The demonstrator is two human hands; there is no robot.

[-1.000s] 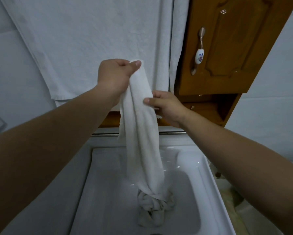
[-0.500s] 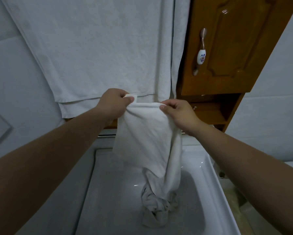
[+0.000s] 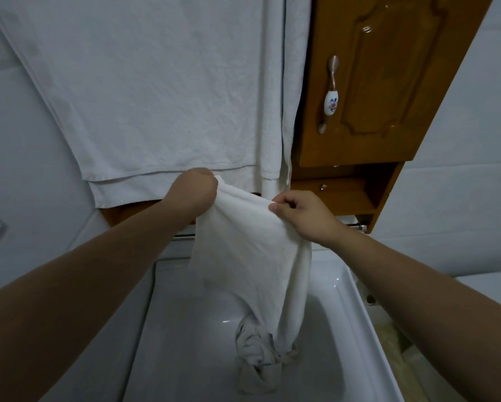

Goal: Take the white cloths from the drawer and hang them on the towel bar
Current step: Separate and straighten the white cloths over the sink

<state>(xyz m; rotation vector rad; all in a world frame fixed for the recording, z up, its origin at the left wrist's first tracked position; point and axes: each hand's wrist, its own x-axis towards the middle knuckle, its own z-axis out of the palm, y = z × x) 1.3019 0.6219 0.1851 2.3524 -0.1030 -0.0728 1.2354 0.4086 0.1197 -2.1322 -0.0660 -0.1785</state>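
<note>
Over the white sink basin [image 3: 356, 309], both hands hold one white cloth [image 3: 243, 250] by its top edge. Left hand [image 3: 194, 192] is curled round the upper-left corner, a bit of the corner poking out past the fingers. Right hand [image 3: 304, 213] pinches the upper-right part of the same edge, thumb on the near side, fingers curled behind. Hands are near each other, not touching; the edge between them is spread with a slight sag.

Cloth hangs down from the hands in a loose sheet, narrows toward the bottom and ends in a twisted, bunched lump [image 3: 258, 361] resting in the basin. Cannot tell whether that lump is the same cloth or a second one.

Behind the hands, large white towels [image 3: 156, 91] hang flat against the wall, their lower hems just above the left hand. A narrower white strip [image 3: 290, 82] hangs at their right edge, beside the wooden cabinet door [image 3: 388, 82]. Door carries a metal handle with a white ceramic floral insert [image 3: 330, 94]. Below the door sits an open wooden shelf [image 3: 345, 195] with a small knob. A chrome bar [image 3: 356, 226] runs horizontally under the cabinet, mostly hidden by the cloth and the right hand. White tiled wall [image 3: 461, 198] on the right.
</note>
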